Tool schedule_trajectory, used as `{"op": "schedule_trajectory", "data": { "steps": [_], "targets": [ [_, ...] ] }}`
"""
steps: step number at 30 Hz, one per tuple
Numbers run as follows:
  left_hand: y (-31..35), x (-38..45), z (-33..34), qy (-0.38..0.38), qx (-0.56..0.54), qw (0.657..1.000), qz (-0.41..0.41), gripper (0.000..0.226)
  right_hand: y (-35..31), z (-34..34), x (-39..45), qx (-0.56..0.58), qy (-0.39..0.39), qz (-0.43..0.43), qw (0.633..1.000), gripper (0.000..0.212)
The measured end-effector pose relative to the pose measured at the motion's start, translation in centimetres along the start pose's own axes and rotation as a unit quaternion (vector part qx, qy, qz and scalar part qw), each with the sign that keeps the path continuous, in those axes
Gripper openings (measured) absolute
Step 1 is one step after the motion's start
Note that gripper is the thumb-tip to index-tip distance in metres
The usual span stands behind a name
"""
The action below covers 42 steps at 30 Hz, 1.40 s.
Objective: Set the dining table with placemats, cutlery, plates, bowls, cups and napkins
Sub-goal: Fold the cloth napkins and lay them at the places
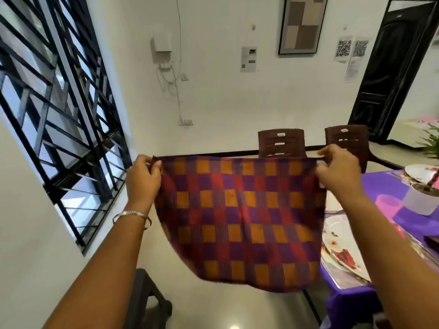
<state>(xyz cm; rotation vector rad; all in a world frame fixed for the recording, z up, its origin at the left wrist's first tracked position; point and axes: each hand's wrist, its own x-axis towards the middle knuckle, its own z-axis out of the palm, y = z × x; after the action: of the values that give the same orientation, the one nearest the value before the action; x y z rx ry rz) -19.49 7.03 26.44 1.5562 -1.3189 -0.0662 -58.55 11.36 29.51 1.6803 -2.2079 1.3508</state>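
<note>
Cloth in a checked weave of orange, red and purple hangs spread in the air, a napkin (240, 222) held up in front of the person, over the floor just left of the dining table (389, 195). Its long axis runs level from left to right along the stretched top edge, and the rest drops straight down to a loose, slightly curved lower hem. The left hand (143, 179), a bangle (132, 216) on its wrist, pinches the top left corner; the right hand (337, 172) pinches the top right corner, fingers curled on the fabric. The table wears a purple cover, and floral plates (342, 252) lie along its near left edge with a white cup (420, 201) farther in. Two brown chairs (281, 143) stand at its far end.
</note>
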Motion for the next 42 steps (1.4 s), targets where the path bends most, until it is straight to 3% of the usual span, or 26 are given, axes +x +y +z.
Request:
{"op": "schedule_trajectory", "data": {
  "steps": [4,7,10,15,20,24,31,38,42],
  "targets": [
    [2.1,-1.0,0.2,0.072,-0.015,0.995,0.066,0.025,-0.3,-0.5,-0.7,0.075,0.018,-0.035,0.996,0.020],
    [4.0,-2.2,0.0,0.081,-0.044,0.993,0.067,0.021,-1.1,-1.5,-1.5,0.125,0.039,-0.040,0.991,0.016],
    [6.3,-4.3,1.1,0.020,-0.087,0.995,0.046,0.015,-2.9,-1.4,-3.1,0.203,0.017,-0.048,0.978,0.015],
    [9.1,-9.6,5.0,-0.157,-0.199,0.967,0.036,0.007,-5.6,1.7,-6.8,0.296,-0.173,-0.072,0.936,0.020],
    [9.4,-12.8,6.7,-0.221,-0.247,0.943,0.039,0.010,-5.2,3.2,-8.2,0.304,-0.260,-0.042,0.915,0.029],
    [8.8,-13.9,7.0,-0.242,-0.245,0.938,0.032,0.017,-4.6,3.5,-8.9,0.279,-0.245,-0.059,0.927,0.016],
    [8.5,-14.1,6.6,-0.271,-0.260,0.926,0.024,0.019,-4.2,2.7,-8.3,0.209,-0.222,-0.129,0.944,0.012],
    [8.9,-13.2,5.6,-0.305,-0.251,0.915,0.078,0.023,-4.6,2.5,-7.6,0.220,-0.240,-0.119,0.938,0.015],
    [8.6,-13.6,4.7,-0.314,-0.318,0.893,0.051,0.018,-5.4,2.4,-7.4,0.223,-0.236,-0.141,0.935,0.019]
  ]
}}
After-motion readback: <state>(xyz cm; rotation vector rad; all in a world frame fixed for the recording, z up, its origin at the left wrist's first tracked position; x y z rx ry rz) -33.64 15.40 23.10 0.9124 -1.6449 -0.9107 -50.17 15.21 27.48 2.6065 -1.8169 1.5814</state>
